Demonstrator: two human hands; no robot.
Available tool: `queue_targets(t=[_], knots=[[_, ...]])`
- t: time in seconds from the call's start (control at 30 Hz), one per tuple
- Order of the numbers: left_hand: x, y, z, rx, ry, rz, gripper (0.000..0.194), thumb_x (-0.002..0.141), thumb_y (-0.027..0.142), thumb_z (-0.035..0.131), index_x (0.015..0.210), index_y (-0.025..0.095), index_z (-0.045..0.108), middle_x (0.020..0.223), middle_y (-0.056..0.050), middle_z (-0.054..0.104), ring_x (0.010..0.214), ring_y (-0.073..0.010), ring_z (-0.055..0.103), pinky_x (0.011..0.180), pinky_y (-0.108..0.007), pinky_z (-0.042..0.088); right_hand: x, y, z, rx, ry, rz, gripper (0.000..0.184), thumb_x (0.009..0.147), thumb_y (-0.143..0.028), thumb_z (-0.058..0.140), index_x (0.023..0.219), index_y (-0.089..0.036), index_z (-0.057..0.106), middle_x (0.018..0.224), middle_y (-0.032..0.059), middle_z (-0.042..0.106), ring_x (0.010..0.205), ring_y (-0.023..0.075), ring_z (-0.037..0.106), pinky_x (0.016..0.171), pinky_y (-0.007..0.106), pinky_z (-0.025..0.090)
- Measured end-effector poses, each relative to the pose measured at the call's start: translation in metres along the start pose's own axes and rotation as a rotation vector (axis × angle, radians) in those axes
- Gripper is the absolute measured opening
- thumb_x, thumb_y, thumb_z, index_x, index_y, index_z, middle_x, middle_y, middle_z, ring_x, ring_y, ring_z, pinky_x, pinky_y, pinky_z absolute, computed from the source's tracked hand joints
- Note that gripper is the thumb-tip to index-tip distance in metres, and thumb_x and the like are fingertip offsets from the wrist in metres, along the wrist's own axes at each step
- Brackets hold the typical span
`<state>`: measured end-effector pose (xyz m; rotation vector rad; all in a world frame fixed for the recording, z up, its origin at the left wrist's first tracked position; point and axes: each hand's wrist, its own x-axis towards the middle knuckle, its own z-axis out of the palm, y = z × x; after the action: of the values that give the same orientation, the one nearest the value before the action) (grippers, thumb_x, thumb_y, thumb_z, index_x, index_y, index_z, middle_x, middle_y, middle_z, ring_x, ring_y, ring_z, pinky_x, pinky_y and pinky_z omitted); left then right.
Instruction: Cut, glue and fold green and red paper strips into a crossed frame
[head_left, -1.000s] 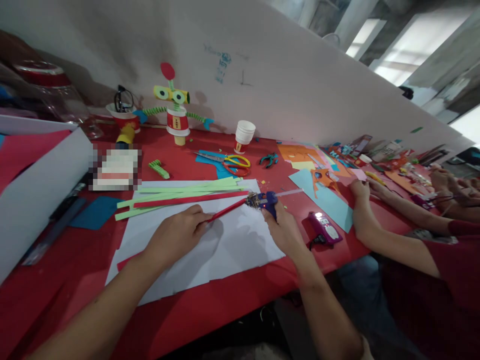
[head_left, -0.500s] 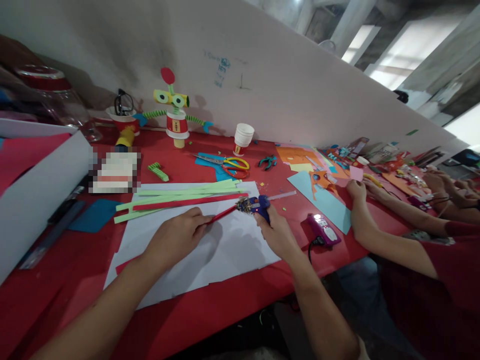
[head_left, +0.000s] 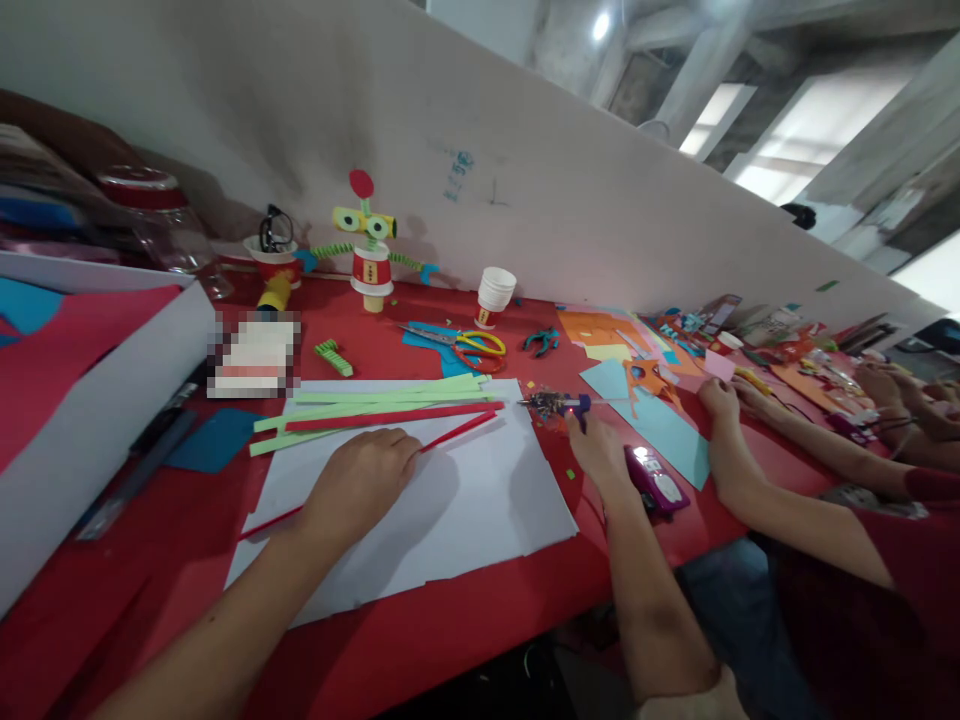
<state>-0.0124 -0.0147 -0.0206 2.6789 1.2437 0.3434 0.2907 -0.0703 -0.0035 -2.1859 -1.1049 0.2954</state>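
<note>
My left hand point(head_left: 364, 478) is closed on a narrow red paper strip point(head_left: 466, 428), low over white paper sheets point(head_left: 442, 530). One end of the strip sticks out past my fingers to the right, the other behind my wrist. Off the right edge of the sheets, my right hand point(head_left: 598, 452) grips a blue hot glue gun point(head_left: 576, 404) with a small red light. Its dirty nozzle points left, apart from the strip. Light green paper strips point(head_left: 390, 391) and another red strip point(head_left: 337, 418) lie along the far part of the sheets.
Behind are scissors point(head_left: 480, 345), pliers point(head_left: 540, 342), stacked paper cups point(head_left: 495, 292) and a paper-cup figure point(head_left: 372, 268). A white box point(head_left: 161, 345) stands left. A purple device point(head_left: 655, 480) lies right, near a co-worker's hands point(head_left: 721, 410) holding pink paper.
My right hand has moved the glue gun right, away from the red strip and off the white sheets. My left hand still holds the strip, now turned flatter over the paper.
</note>
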Motion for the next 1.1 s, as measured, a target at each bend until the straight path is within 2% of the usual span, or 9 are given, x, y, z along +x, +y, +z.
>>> queue_targets(t=[0.13, 0.17, 0.27, 0.37, 0.63, 0.8, 0.97, 1.03, 1.1], knots=[[-0.001, 0.000, -0.006, -0.254, 0.057, -0.167, 0.031, 0.091, 0.024, 0.033, 0.094, 0.020, 0.064, 0.092, -0.006, 0.070, 0.082, -0.0210, 0.064, 0.071, -0.031, 0.045, -0.018, -0.025, 0.014, 0.014, 0.091, -0.145, 0.013, 0.073, -0.028, 0.065, 0.079, -0.018, 0.060, 0.104, 0.0177, 0.061, 0.106, 0.0310, 0.052, 0.084, 0.041, 0.042], [-0.001, 0.000, -0.008, -0.345, 0.065, -0.193, 0.029, 0.090, 0.026, 0.034, 0.091, 0.021, 0.063, 0.089, -0.004, 0.071, 0.079, -0.0199, 0.064, 0.069, -0.030, 0.046, -0.026, -0.036, 0.023, 0.096, 0.017, -0.188, 0.017, 0.072, -0.031, 0.066, 0.083, -0.018, 0.061, 0.101, 0.0147, 0.063, 0.099, 0.0282, 0.055, 0.082, 0.040, 0.044], [-0.001, 0.001, -0.013, -0.600, 0.069, -0.224, 0.026, 0.089, 0.026, 0.036, 0.081, 0.022, 0.061, 0.073, 0.000, 0.069, 0.068, -0.0164, 0.063, 0.063, -0.026, 0.045, -0.049, -0.070, 0.055, 0.554, -0.461, -0.128, 0.028, 0.070, -0.040, 0.069, 0.087, -0.018, 0.065, 0.084, 0.0057, 0.067, 0.076, 0.0192, 0.060, 0.071, 0.033, 0.048], [0.000, 0.002, -0.016, -0.705, 0.085, -0.217, 0.026, 0.088, 0.024, 0.037, 0.078, 0.020, 0.061, 0.067, 0.001, 0.066, 0.062, -0.0143, 0.060, 0.060, -0.024, 0.042, -0.064, -0.097, 0.081, 0.892, -0.621, 0.001, 0.028, 0.068, -0.042, 0.072, 0.077, -0.015, 0.069, 0.068, 0.0022, 0.066, 0.064, 0.0141, 0.058, 0.068, 0.030, 0.047], [-0.001, 0.001, -0.026, -0.569, 0.111, -0.236, 0.026, 0.086, 0.021, 0.042, 0.066, 0.021, 0.060, 0.063, 0.001, 0.064, 0.061, -0.0141, 0.056, 0.056, -0.024, 0.034, -0.055, -0.103, 0.090, 1.052, -0.581, 0.107, 0.023, 0.057, -0.035, 0.082, 0.061, -0.016, 0.069, 0.055, -0.0008, 0.062, 0.055, 0.0104, 0.053, 0.058, 0.025, 0.043], [-0.001, -0.004, -0.033, -0.563, 0.082, -0.277, 0.024, 0.085, 0.022, 0.045, 0.070, 0.022, 0.064, 0.067, 0.001, 0.067, 0.064, -0.0150, 0.059, 0.057, -0.024, 0.035, -0.027, -0.091, 0.070, 1.222, -0.335, 0.249, 0.029, 0.045, -0.029, 0.087, 0.064, -0.019, 0.068, 0.062, -0.0020, 0.064, 0.054, 0.0091, 0.053, 0.052, 0.023, 0.044], [-0.001, -0.011, -0.032, -0.438, 0.193, -0.385, 0.022, 0.084, 0.019, 0.045, 0.075, 0.021, 0.065, 0.073, -0.001, 0.069, 0.068, -0.0162, 0.059, 0.060, -0.025, 0.035, -0.016, -0.085, 0.059, 1.312, -0.026, 0.155, 0.029, 0.051, -0.031, 0.085, 0.068, -0.020, 0.064, 0.061, -0.0047, 0.060, 0.052, 0.0072, 0.051, 0.047, 0.020, 0.039], [-0.001, -0.011, -0.030, -0.471, 0.206, -0.400, 0.022, 0.085, 0.020, 0.045, 0.075, 0.020, 0.065, 0.072, -0.001, 0.068, 0.066, -0.0154, 0.058, 0.059, -0.024, 0.034, -0.028, -0.088, 0.064, 1.278, -0.114, 0.176, 0.029, 0.058, -0.040, 0.081, 0.063, -0.018, 0.063, 0.057, -0.0037, 0.058, 0.050, 0.0068, 0.049, 0.045, 0.019, 0.036], [-0.001, -0.009, -0.028, -0.519, 0.204, -0.379, 0.022, 0.085, 0.020, 0.045, 0.076, 0.020, 0.064, 0.070, -0.001, 0.067, 0.063, -0.0144, 0.057, 0.057, -0.024, 0.033, -0.046, -0.093, 0.074, 1.192, -0.343, 0.209, 0.036, 0.065, -0.050, 0.074, 0.059, -0.016, 0.062, 0.054, -0.0018, 0.057, 0.048, 0.0073, 0.047, 0.044, 0.020, 0.034]])
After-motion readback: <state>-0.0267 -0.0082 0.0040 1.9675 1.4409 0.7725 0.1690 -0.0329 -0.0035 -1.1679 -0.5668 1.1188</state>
